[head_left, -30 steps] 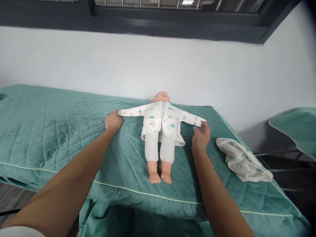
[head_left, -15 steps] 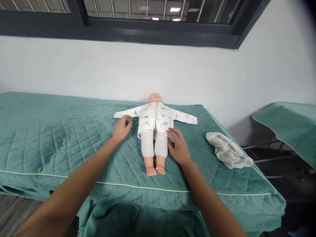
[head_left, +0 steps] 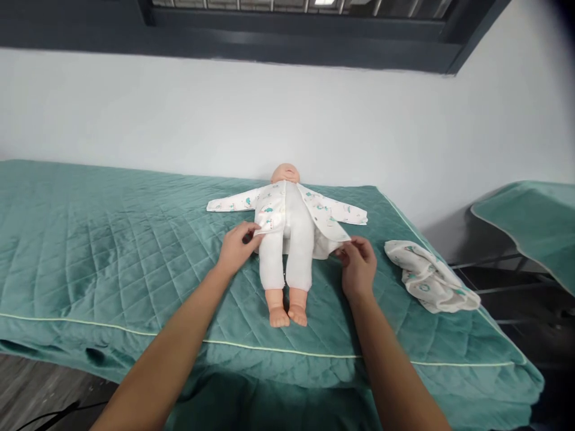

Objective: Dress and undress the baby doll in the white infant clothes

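Note:
A baby doll (head_left: 299, 239) lies on its back with its head toward the wall and its bare feet toward me. It wears a white printed jacket (head_left: 271, 211) with both sleeves spread out sideways. The jacket's front is unfastened, and its right-hand panel is drawn out away from the doll's white body. My right hand (head_left: 358, 266) pinches the lower corner of that panel. On the other side, my left hand (head_left: 239, 246) is closed at the jacket's lower left hem, thumb and fingers on the cloth.
The doll rests on a green quilted bed cover (head_left: 148, 239) with a pale piped edge. A crumpled white printed garment (head_left: 431, 278) lies at the right. Behind are a white wall (head_left: 215, 114) and a dark window frame (head_left: 296, 42). Another green-covered surface (head_left: 530, 215) stands at far right.
My right hand has moved right and pulled the jacket's right panel open, baring the doll's front. My left hand has come from beside the sleeve to the left hem.

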`<state>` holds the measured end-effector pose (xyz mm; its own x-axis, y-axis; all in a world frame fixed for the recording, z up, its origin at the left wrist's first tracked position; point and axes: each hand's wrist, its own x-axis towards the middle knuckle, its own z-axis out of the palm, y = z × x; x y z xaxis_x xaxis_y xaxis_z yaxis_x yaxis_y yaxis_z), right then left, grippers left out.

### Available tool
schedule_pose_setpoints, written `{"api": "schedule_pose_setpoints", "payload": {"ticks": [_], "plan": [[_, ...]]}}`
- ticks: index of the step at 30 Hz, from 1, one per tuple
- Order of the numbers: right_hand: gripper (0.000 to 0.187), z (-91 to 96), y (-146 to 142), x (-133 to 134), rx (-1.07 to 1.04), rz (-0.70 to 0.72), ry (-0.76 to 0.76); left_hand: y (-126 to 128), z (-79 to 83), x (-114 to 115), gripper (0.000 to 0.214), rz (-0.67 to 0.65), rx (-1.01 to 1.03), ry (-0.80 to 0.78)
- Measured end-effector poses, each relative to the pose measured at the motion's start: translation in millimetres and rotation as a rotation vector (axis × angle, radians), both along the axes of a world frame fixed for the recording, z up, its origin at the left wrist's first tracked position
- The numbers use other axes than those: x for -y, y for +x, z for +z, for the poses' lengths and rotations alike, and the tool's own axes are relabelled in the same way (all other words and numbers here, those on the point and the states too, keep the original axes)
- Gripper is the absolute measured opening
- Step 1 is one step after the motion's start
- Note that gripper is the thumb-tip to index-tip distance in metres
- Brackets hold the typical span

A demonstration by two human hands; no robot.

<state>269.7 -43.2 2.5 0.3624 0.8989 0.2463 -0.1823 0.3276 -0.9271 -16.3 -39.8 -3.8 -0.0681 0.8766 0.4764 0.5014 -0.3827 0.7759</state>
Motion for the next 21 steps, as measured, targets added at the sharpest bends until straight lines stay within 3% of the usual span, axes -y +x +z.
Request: {"api": "schedule_pose_setpoints", "payload": {"ticks": [3,8,13,17,21], "plan": [[0.019,5.7,6.0,-3.8,-0.246,0.067,-0.013,-6.0,-4.4,-4.4,0.025,0.113,0.283,-0.037],[0.019,7.6,7.0,-2.8,-0.269,0.074,-0.011,-15.3,-7.2,-10.0,0.022,0.129,0.666,-0.048],[0.036,-1.3,4.1,-2.6,-0.116,-0.008,0.001,-16.2,-9.0,-9.5,0.03,0.124,0.688,-0.047],[0.022,-6.0,3.5,-2.7,0.062,-0.027,-0.056,-17.5,-10.4,-7.3,0.032,0.174,0.646,-0.027],[0.02,-4.4,6.4,-2.3,-0.044,-0.044,-0.051,-18.0,-9.9,-6.1,0.037,0.162,0.662,-0.012]]}}
